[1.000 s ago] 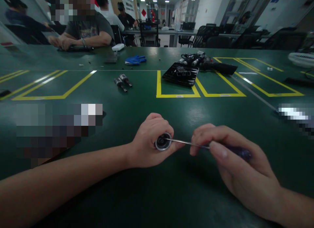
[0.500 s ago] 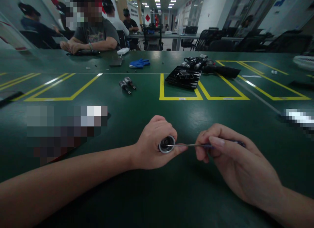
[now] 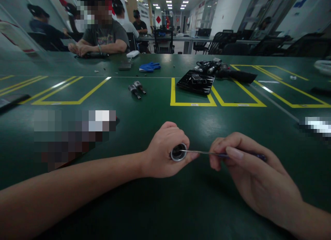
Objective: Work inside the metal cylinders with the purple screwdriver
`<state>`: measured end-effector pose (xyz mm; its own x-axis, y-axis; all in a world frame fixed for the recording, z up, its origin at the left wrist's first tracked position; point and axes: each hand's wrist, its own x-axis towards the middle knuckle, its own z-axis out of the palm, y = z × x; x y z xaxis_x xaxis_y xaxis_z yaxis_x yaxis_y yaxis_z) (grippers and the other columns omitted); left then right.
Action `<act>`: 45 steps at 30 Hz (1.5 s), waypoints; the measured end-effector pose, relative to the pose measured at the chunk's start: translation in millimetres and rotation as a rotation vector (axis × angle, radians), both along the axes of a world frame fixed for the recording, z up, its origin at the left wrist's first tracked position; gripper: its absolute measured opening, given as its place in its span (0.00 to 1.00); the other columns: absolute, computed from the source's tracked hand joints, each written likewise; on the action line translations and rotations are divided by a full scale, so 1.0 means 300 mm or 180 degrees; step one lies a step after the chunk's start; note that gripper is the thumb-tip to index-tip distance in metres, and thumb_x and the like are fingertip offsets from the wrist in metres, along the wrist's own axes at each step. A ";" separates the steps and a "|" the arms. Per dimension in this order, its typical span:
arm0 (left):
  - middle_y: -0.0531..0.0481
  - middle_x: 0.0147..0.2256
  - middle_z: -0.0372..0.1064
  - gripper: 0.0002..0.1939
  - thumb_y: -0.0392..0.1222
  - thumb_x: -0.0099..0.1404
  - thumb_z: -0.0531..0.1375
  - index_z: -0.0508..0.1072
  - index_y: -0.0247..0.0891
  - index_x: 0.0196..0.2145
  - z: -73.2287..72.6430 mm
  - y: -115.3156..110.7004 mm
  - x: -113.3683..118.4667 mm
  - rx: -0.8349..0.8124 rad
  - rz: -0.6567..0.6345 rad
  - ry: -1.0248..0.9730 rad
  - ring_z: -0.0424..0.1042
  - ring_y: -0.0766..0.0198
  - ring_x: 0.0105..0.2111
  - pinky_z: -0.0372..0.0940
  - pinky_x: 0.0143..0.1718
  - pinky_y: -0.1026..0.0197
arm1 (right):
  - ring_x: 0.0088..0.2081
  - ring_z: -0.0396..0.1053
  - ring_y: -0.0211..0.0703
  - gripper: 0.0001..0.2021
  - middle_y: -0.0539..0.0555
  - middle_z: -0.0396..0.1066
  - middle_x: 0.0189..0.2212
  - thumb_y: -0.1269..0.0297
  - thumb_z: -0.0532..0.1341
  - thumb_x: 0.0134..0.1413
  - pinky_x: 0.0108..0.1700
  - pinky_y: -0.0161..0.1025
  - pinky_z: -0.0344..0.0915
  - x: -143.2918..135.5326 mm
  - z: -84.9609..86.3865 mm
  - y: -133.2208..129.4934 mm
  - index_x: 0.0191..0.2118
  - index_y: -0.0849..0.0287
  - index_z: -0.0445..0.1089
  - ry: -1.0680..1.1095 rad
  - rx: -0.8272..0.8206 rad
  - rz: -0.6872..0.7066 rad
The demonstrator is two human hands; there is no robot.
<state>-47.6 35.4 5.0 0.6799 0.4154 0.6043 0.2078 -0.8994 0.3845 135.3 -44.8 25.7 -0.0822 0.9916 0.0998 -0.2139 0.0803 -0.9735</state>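
Note:
My left hand (image 3: 161,155) is wrapped round a hollow cylindrical part (image 3: 172,158), its open end facing me with a silver metal rim. The rest of this part is hidden in my fist. My right hand (image 3: 254,174) pinches a thin screwdriver (image 3: 216,153) between thumb and fingers. Its dark blue handle shows past the fingers, and its slim metal shaft reaches left across my left thumb into the mouth of the cylinder. Where the tip touches inside is too dark to tell.
Two small metal-and-black parts (image 3: 137,89) lie beyond my hands. A glossy black tray (image 3: 195,82) with cables (image 3: 210,65) behind it sits farther right. Blue gloves (image 3: 150,67) lie near the far side. Yellow tape (image 3: 192,104) marks the green table; a person (image 3: 106,38) sits opposite.
The view has shifted slightly. My right hand and the screwdriver have drawn a little to the right, and the shaft now slants slightly. My left hand keeps its hold on the cylindrical part.

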 end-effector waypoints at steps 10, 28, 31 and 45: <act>0.56 0.20 0.60 0.11 0.40 0.57 0.60 0.61 0.35 0.23 0.000 0.000 0.004 -0.0014 0.0018 -0.0060 0.59 0.70 0.22 0.56 0.32 0.60 | 0.26 0.65 0.36 0.07 0.50 0.68 0.22 0.67 0.57 0.52 0.27 0.31 0.63 -0.001 -0.001 0.010 0.28 0.57 0.71 0.0176 -0.0114 0.0019; 0.57 0.20 0.60 0.10 0.39 0.56 0.60 0.61 0.36 0.22 -0.003 0.006 0.008 0.0033 0.0042 -0.0080 0.60 0.70 0.21 0.57 0.32 0.60 | 0.27 0.65 0.37 0.06 0.50 0.69 0.24 0.65 0.58 0.53 0.30 0.35 0.62 -0.004 -0.011 0.011 0.29 0.57 0.70 0.0246 -0.0205 0.0149; 0.57 0.20 0.60 0.10 0.39 0.56 0.60 0.62 0.36 0.23 -0.002 0.006 0.009 0.0022 0.0050 -0.0058 0.60 0.70 0.21 0.57 0.32 0.60 | 0.27 0.64 0.37 0.05 0.50 0.68 0.23 0.65 0.58 0.52 0.29 0.35 0.61 0.000 0.001 0.007 0.29 0.57 0.70 0.0207 -0.0101 0.0099; 0.56 0.20 0.61 0.11 0.40 0.58 0.59 0.61 0.36 0.22 -0.006 0.009 0.006 0.0103 0.0020 -0.0036 0.60 0.70 0.21 0.58 0.33 0.61 | 0.31 0.64 0.42 0.09 0.53 0.65 0.28 0.71 0.52 0.57 0.33 0.42 0.62 0.016 0.001 -0.030 0.40 0.55 0.67 -0.1023 0.1190 0.0327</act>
<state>-45.8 38.1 3.3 0.6704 0.3997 0.6252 0.2093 -0.9101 0.3576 140.1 -53.7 25.9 -0.2623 0.8780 0.4003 0.0669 0.4304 -0.9002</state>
